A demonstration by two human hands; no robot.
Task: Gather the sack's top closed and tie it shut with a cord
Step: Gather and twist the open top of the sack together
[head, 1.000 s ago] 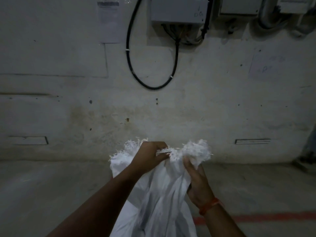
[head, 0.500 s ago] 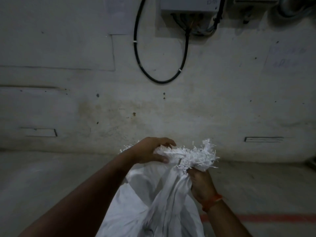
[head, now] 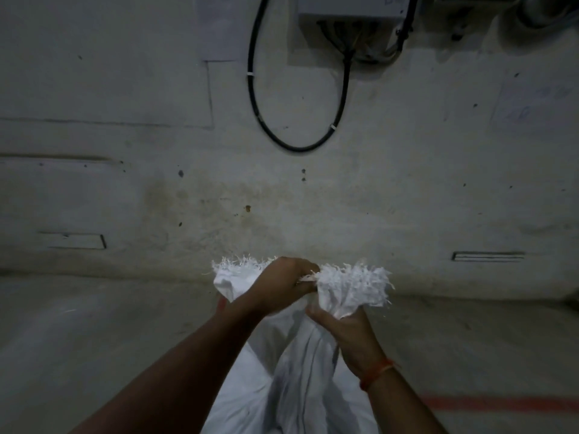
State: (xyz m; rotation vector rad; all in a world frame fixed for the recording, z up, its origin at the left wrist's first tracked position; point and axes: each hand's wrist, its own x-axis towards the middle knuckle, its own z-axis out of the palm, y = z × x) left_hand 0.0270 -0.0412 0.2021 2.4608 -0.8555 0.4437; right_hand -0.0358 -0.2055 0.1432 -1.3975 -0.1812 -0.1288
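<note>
A white woven sack [head: 300, 380] stands on the floor right in front of me, its frayed top edge [head: 354, 283] bunched up at the middle of the view. My right hand [head: 344, 333] grips the gathered neck from below, fingers wrapped round the fabric, with an orange thread on the wrist. My left hand [head: 282, 283] grips the loose left part of the top, fingers curled into the cloth beside the bunch. A flap of frayed fabric [head: 232, 277] sticks out to the left of that hand. No cord is in view.
A stained concrete wall [head: 188, 183] rises just behind the sack. High on it hang a looped black cable [head: 297, 147] and a grey box [head: 347, 7]. The floor is bare concrete with a red painted line [head: 501, 404] at the lower right.
My left hand has slid further right and down, pulling more of the sack's top toward the bunch. My right hand now holds a thicker bunch. The camera has tilted slightly.
</note>
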